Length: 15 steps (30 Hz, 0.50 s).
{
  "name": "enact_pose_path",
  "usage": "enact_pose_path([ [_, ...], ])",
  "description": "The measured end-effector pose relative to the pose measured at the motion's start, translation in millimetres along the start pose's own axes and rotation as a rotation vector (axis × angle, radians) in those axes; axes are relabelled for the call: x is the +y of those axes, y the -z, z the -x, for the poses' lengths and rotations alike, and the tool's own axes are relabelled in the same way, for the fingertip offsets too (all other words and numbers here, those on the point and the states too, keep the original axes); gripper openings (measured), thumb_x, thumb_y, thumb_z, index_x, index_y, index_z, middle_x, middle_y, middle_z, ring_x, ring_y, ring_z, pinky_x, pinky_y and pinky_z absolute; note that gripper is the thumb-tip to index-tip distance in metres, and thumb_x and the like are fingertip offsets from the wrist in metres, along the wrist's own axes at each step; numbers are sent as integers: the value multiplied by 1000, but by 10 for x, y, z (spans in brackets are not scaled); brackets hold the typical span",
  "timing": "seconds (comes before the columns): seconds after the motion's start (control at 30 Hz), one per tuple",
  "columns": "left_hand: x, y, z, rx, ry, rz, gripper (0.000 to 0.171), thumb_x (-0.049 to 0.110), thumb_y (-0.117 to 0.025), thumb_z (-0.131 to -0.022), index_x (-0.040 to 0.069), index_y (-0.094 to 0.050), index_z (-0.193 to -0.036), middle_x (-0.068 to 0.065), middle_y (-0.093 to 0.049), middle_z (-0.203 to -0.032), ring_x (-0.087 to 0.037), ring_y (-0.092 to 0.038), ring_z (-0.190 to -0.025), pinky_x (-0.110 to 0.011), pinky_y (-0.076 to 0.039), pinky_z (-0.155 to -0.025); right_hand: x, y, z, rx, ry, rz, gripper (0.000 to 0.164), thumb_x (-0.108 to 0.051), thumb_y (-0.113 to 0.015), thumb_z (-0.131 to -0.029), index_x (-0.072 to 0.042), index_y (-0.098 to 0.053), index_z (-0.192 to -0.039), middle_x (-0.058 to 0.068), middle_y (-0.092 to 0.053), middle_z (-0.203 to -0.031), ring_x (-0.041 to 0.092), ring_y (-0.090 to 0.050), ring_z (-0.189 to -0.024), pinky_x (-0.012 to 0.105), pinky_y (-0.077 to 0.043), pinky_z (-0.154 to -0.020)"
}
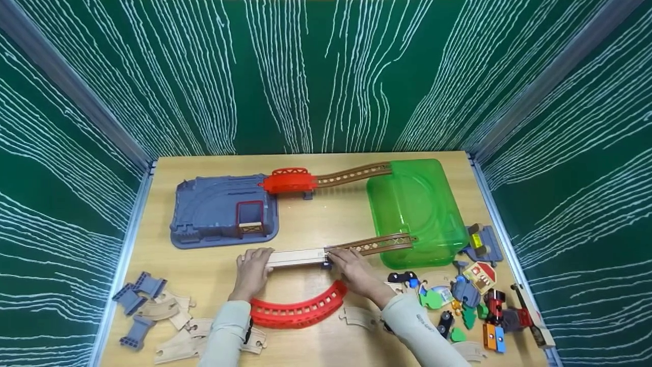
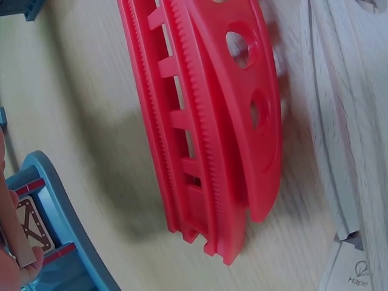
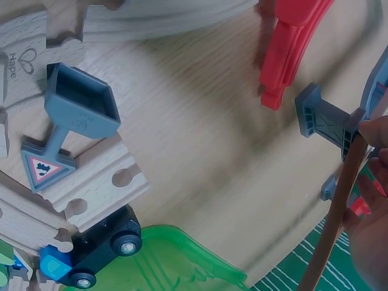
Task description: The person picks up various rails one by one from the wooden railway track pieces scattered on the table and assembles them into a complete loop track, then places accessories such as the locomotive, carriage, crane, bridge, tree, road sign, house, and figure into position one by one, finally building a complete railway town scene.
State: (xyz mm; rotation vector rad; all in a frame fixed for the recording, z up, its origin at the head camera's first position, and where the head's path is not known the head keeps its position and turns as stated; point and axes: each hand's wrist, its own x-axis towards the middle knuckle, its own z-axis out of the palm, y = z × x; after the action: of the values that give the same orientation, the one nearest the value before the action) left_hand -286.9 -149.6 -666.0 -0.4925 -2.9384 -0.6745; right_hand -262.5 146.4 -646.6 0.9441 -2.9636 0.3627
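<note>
My left hand [image 1: 251, 272] grips the left end of a straight pale wooden track [image 1: 296, 257]. Beyond that end stands the grey base [image 1: 204, 209] with its red-framed opening. At the track's other end, my right hand [image 1: 356, 275] pinches the lower end of a brown sloping track [image 1: 379, 244], where the two tracks meet. A grey bridge pier [image 3: 327, 118] stands beneath this joint in the right wrist view. The brown track's upper end rests on the translucent green box [image 1: 417, 204]. Just below my hands lies a red curved track [image 1: 300, 311].
Behind, a red bridge [image 1: 289, 181] and another brown track [image 1: 351, 175] link the grey base to the green box. Grey piers [image 1: 137, 331] and wooden tracks [image 1: 178, 344] lie front left. At right are toy vehicles, trees and a grey sign [image 3: 51, 163].
</note>
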Motion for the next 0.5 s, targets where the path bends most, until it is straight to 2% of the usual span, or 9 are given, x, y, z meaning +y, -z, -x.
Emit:
enact_pose_path([
  [0.33,-15,-29,-20,-33,7,21,49,7,-68,-71,13,-53,-118,-3,-54,-114,-27,-42,-106,-51,-26,-87,-44,-97,35,-51,-13,143,76,-16,-70,-69,-11,-34,-135,5,-30,-140,27,-27,-127,48,-17,-103],
  [0.5,-39,-5,-32,-46,6,29,49,7,-67,-72,13,-53,-119,-3,-54,-115,-27,-42,-107,-49,-27,-86,-89,-123,8,-27,-8,245,76,-4,-65,-66,-14,-34,-135,1,-36,-137,24,-31,-126,47,-20,-103],
])
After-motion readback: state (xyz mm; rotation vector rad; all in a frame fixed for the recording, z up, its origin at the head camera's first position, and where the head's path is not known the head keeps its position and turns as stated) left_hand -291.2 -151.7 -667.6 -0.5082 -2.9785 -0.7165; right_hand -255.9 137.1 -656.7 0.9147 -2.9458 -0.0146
